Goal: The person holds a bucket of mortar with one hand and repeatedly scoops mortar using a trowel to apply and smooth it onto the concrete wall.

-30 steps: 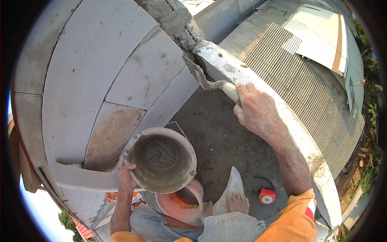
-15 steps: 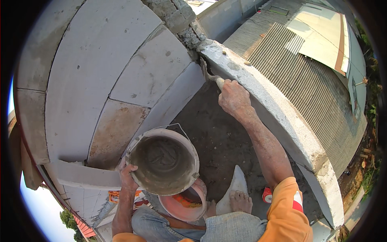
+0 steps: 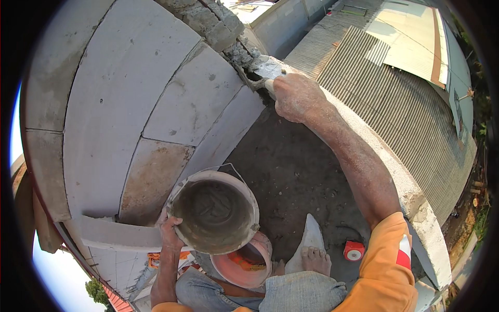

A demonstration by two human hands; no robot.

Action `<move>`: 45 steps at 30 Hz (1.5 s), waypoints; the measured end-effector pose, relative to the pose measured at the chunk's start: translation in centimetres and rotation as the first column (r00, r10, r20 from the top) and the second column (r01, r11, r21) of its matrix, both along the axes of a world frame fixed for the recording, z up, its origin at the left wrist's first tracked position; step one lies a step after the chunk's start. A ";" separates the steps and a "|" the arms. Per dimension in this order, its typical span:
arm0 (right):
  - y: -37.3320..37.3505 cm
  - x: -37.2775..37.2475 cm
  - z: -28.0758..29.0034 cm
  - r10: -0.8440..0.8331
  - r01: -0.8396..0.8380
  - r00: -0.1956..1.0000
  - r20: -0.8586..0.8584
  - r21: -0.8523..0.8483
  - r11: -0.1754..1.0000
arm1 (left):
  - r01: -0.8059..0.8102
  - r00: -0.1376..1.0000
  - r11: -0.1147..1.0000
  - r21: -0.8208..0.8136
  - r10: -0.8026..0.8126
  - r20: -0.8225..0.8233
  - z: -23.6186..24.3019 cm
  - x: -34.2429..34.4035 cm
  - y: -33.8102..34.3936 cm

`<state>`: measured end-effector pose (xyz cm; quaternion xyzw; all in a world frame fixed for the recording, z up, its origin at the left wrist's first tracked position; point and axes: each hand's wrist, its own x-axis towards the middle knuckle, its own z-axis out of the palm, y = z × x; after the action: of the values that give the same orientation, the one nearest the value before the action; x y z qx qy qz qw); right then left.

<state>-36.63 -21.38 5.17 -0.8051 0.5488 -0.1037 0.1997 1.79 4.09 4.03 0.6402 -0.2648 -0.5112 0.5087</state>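
Observation:
My right hand is closed on a trowel handle at the far corner, where the white block wall meets the long ledge. The blade is largely hidden behind my hand, in or beside the rough mortar gap. Low on the left, my left hand grips the rim of a bucket holding wet grey mortar, tilted slightly above a second, pink bucket.
A red tape measure lies on the dark floor near my feet and a pale pointed slab. Beyond the ledge is a drop to corrugated roofing. Orange material shows below the left wall.
My right hand has moved up and away from me with the trowel into the far corner, hiding most of the blade. My left hand holds the bucket in much the same place.

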 end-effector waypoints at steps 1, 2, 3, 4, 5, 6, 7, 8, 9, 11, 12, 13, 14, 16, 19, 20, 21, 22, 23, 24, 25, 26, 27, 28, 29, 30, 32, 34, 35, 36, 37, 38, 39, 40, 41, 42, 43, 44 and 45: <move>-0.4 -0.4 0.2 -0.006 0.006 1.000 0.001 -0.006 1.000 | 0.006 1.000 1.000 -0.006 -0.006 0.001 -0.2 -0.2 -0.3; -0.8 -1.0 0.3 0.006 -0.006 1.000 0.004 -0.047 0.999 | 0.015 1.000 1.000 -0.003 -0.015 -0.015 -0.4 -0.4 -0.7; -1.0 -1.1 0.8 0.027 -0.026 1.000 0.012 -0.088 0.996 | 0.016 1.000 1.000 -0.001 -0.016 -0.025 -0.3 -0.5 -0.7; -1.2 -1.1 1.5 0.030 -0.028 0.999 0.019 -0.096 0.995 | 0.013 1.000 1.000 -0.008 -0.013 -0.018 -0.2 -0.8 -0.9; -1.4 -1.3 2.4 0.041 -0.037 0.999 0.036 -0.089 0.995 | 0.003 1.000 1.000 -0.011 -0.003 -0.014 0.0 -1.0 -1.2; -1.3 -1.5 3.5 0.048 -0.044 0.998 0.050 -0.076 0.996 | -0.004 1.000 1.000 -0.008 0.004 -0.014 0.2 -1.1 -1.3; -1.3 -1.5 4.4 0.048 -0.043 0.997 0.054 -0.080 0.996 | -0.004 1.000 1.000 -0.012 0.004 -0.010 0.2 -1.0 -1.3; -1.3 -1.5 5.2 0.062 -0.060 0.998 0.026 -0.043 0.997 | 0.013 1.000 1.000 -0.025 -0.013 0.012 0.0 -0.7 -1.3; -1.4 -1.4 5.9 0.077 -0.077 0.997 0.001 -0.014 0.997 | 0.030 0.999 0.998 -0.046 -0.028 0.036 0.1 -0.6 -1.4; -0.5 -1.8 5.7 0.087 -0.087 0.996 -0.010 -0.082 0.993 | 0.049 0.999 0.998 -0.038 -0.048 0.026 0.4 -1.0 -1.6; -0.1 -2.1 5.1 0.100 -0.102 0.995 -0.021 -0.147 0.984 | 0.062 0.998 0.998 -0.026 -0.061 0.015 0.4 -1.5 -1.7; 0.8 -2.2 4.4 0.078 -0.077 0.997 -0.009 -0.260 0.962 | 0.034 0.998 0.999 -0.010 -0.033 0.045 0.1 -1.4 -1.9; 1.9 -2.4 3.8 0.050 -0.048 0.999 -0.002 -0.361 0.932 | 0.028 0.998 0.999 -0.027 -0.026 0.050 -0.3 -1.5 -2.2; 3.6 -3.1 3.6 0.026 -0.029 1.000 -0.014 -0.344 0.939 | 0.032 0.999 0.999 -0.015 -0.032 0.033 -0.6 -2.0 -2.5; 7.3 -4.2 3.0 0.012 0.007 0.997 0.073 -0.261 0.965 | 0.007 0.999 0.999 -0.052 -0.005 0.035 0.3 -2.1 -2.8; 8.7 -4.8 3.0 0.002 0.032 0.986 0.167 -0.198 0.980 | 0.008 1.000 0.998 -0.061 -0.006 0.027 0.4 -2.1 -3.0; 9.8 -5.2 2.5 0.022 0.007 0.987 0.157 -0.181 0.984 | 0.010 1.000 0.997 -0.075 -0.008 0.028 0.2 -1.9 -3.5; 11.1 -5.7 1.8 0.036 0.013 0.950 0.309 -0.154 0.988 | -0.002 0.999 0.997 -0.074 0.005 0.032 0.3 -1.8 -3.5; 12.5 -6.0 1.1 0.044 0.010 0.887 0.459 -0.115 0.993 | -0.003 0.999 0.997 -0.078 0.006 0.041 0.9 -1.9 -3.6; 13.5 -6.3 0.4 0.027 -0.006 0.853 0.521 -0.043 0.999 | 0.000 0.999 0.996 -0.087 0.005 0.050 1.4 -2.2 -4.1; 14.5 -6.8 0.7 0.027 -0.037 0.871 0.490 0.011 0.999 | 0.010 0.998 0.996 -0.093 -0.005 0.058 1.6 -2.6 -4.7; 15.2 -6.9 0.7 0.034 -0.070 0.883 0.468 0.060 0.996 | 0.019 0.997 0.995 -0.102 -0.011 0.078 1.7 -3.1 -4.8; 15.4 -6.3 0.4 0.052 -0.096 0.882 0.468 0.071 0.993 | -0.008 0.997 0.996 -0.092 0.015 0.078 1.9 -3.8 -4.8; 15.5 -5.4 0.3 0.114 -0.148 0.930 0.349 0.071 0.986 | 0.009 0.989 0.994 -0.105 0.007 0.149 2.1 -4.6 -5.0; 15.7 -4.4 0.1 0.178 -0.198 0.958 0.224 0.074 0.977 | 0.028 0.975 0.993 -0.118 -0.002 0.222 2.1 -5.0 -4.9; 15.8 -3.1 -0.3 0.190 -0.211 0.956 0.226 0.074 0.975 | 0.015 0.975 0.993 -0.118 0.011 0.223 1.9 -4.8 -4.7; 15.9 0.0 -1.7 0.278 -0.278 0.961 0.009 -0.009 0.961 | 0.080 0.909 0.994 -0.078 -0.041 0.414 1.4 -4.7 -4.3; 15.9 2.9 -3.7 0.327 -0.345 0.934 -0.144 -0.128 0.930 | 0.108 0.908 0.989 -0.105 -0.056 0.414 1.5 -5.9 -4.3; 16.2 4.4 -4.3 0.327 -0.345 0.934 -0.143 -0.126 0.930 | 0.136 0.902 0.982 -0.128 -0.069 0.425 1.7 -6.5 -4.2; 16.5 5.9 -4.7 0.321 -0.370 0.919 -0.228 -0.216 0.904 | 0.133 0.901 0.983 -0.125 -0.068 0.429 1.9 -7.0 -4.0; 16.8 6.9 -5.1 0.299 -0.395 0.900 -0.318 -0.304 0.867 | 0.167 0.881 0.975 -0.149 -0.080 0.467 2.0 -7.6 -4.1; 17.4 7.4 -5.8 0.296 -0.394 0.900 -0.321 -0.304 0.868 | 0.203 0.859 0.964 -0.172 -0.091 0.503 2.0 -8.0 -4.2; 18.4 8.0 -6.5 0.287 -0.384 0.911 -0.296 -0.357 0.852 | 0.200 0.856 0.964 -0.173 -0.086 0.510 2.2 -7.9 -4.1; 19.2 8.4 -6.6 0.277 -0.371 0.921 -0.273 -0.409 0.834 | 0.180 0.885 0.953 -0.243 -0.050 0.462 2.3 -7.7 -4.3; 20.0 8.4 -6.3 0.363 -0.441 0.889 -0.279 -0.308 0.843 | 0.158 0.912 0.937 -0.311 -0.018 0.410 2.3 -7.5 -4.5; 19.9 8.3 -5.8 0.363 -0.440 0.890 -0.275 -0.312 0.842 | 0.160 0.910 0.936 -0.313 -0.016 0.415 2.5 -7.2 -4.5; 19.5 8.0 -5.3 0.436 -0.473 0.879 -0.192 -0.248 0.845 | 0.168 0.911 0.934 -0.316 -0.025 0.411 2.8 -6.8 -4.4; 19.1 7.6 -4.7 0.499 -0.510 0.860 -0.104 -0.187 0.840 | 0.177 0.913 0.931 -0.320 -0.034 0.407 3.0 -6.4 -4.4; 18.4 7.1 -3.8 0.473 -0.476 0.879 -0.054 -0.146 0.867 | 0.178 0.911 0.930 -0.321 -0.033 0.410 3.1 -5.9 -4.3</move>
<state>-29.55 -3.03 1.41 -0.9290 0.3262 -0.0871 0.1513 -4.13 -0.19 7.15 0.6141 -0.4841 -0.3419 0.5213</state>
